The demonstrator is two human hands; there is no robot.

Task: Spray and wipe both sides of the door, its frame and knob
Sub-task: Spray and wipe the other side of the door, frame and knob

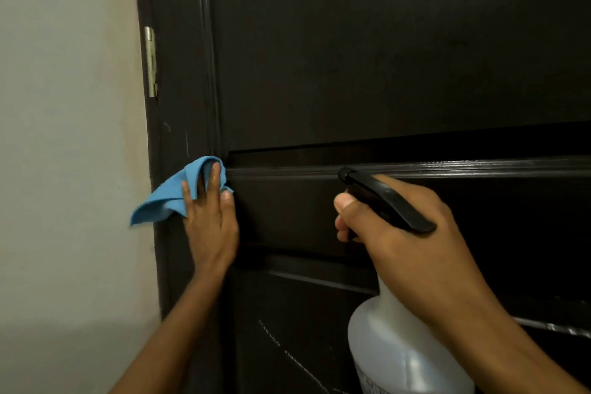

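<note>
Spray bottle (pixel 399 352) base cut off by bottom edge; label print too blurred to read. Right hand (pixel 409 233) hides the trigger and neck. Door (pixel 367 57) runs past top and right edges.

Dark brown panelled door (pixel 367 57), blue cloth (pixel 174 198) bunched against its hinge-side stile, translucent spray bottle (pixel 393 345) upright, black nozzle facing door.
</note>
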